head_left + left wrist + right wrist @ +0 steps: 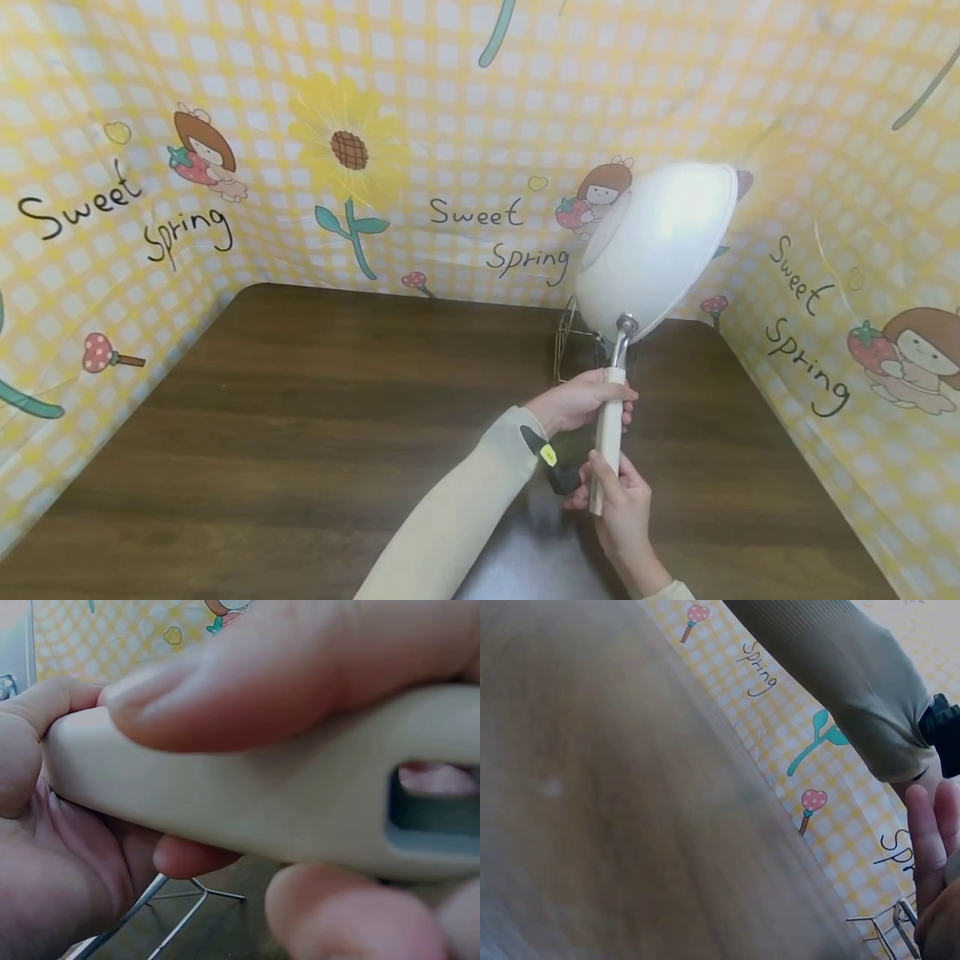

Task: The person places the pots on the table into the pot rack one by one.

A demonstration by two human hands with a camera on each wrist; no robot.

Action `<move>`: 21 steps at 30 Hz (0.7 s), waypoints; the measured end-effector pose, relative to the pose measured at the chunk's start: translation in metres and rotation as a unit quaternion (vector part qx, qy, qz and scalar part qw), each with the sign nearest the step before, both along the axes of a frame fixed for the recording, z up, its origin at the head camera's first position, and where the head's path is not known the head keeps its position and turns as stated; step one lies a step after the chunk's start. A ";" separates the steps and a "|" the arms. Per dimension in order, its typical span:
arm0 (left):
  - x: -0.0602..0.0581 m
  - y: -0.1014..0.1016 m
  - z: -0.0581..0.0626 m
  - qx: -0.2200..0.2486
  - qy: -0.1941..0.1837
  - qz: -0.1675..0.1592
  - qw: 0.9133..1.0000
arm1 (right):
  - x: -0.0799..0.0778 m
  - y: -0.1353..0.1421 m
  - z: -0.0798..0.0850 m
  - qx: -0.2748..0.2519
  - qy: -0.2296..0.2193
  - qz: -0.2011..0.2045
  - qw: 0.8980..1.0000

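A white frying pan [652, 250] is held up on its edge, its rounded outside toward me and its long pale handle [610, 433] pointing down. My left hand [573, 402] grips the handle near the metal neck. Lower down, my right hand [626, 508] holds the handle's end, thumb along it. The left wrist view shows the handle [202, 787] close up, with a slot near one end and fingers on both sides. In the right wrist view, only some fingers [928, 847] show at the right edge. The pan's inside is hidden.
Behind the pan, a metal wire rack [564, 350] stands on the dark wooden table [315, 400], partly covered by the pan. A yellow checked cloth [465, 125] with printed figures surrounds the table at the back and sides.
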State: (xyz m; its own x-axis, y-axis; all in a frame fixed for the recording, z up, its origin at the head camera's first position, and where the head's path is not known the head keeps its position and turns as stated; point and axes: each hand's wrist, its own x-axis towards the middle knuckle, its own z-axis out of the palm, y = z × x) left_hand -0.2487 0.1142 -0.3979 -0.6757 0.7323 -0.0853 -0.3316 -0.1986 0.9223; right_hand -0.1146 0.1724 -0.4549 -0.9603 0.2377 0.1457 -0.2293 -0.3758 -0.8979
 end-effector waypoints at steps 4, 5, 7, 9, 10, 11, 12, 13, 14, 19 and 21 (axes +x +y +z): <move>0.001 0.000 -0.004 0.000 -0.011 0.002 1.000 | 0.001 -0.003 -0.001 -0.007 -0.010 -0.006 1.000; 0.001 0.001 -0.005 0.001 -0.012 0.001 1.000 | 0.002 -0.004 -0.001 -0.008 -0.013 -0.007 1.000; 0.001 0.001 -0.006 0.004 -0.014 -0.005 1.000 | 0.002 -0.004 -0.001 -0.007 -0.017 -0.008 1.000; 0.001 0.001 -0.007 0.006 -0.014 -0.011 1.000 | 0.003 -0.005 -0.001 -0.008 -0.019 -0.010 1.000; 0.001 0.001 -0.007 0.009 -0.014 -0.013 1.000 | 0.003 -0.005 0.000 -0.008 -0.021 -0.011 1.000; 0.002 0.001 -0.007 0.010 -0.013 -0.014 1.000 | 0.004 -0.005 0.000 -0.009 -0.023 -0.012 1.000; 0.002 0.001 -0.007 0.011 -0.013 -0.012 1.000 | 0.003 -0.005 0.000 -0.009 -0.025 -0.013 1.000; 0.002 0.001 -0.007 0.012 -0.013 -0.011 1.000 | 0.003 -0.005 0.000 -0.008 -0.027 -0.013 1.000; 0.002 0.001 -0.007 0.013 -0.013 -0.009 1.000 | 0.003 -0.005 0.000 -0.009 -0.029 -0.014 0.999; 0.002 0.000 -0.008 0.017 -0.018 -0.006 1.000 | 0.002 -0.006 0.000 -0.008 -0.033 -0.016 0.999; 0.002 -0.001 -0.009 0.018 -0.020 -0.007 1.000 | 0.002 -0.006 -0.001 -0.007 -0.035 -0.016 0.999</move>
State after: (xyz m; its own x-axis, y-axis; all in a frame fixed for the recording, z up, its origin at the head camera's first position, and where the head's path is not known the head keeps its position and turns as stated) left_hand -0.2472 0.1136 -0.4067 -0.6615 0.7450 -0.0855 -0.3712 -0.2262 0.9006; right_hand -0.1125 0.1661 -0.4558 -0.9601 0.2697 0.0742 -0.1774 -0.3822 -0.9069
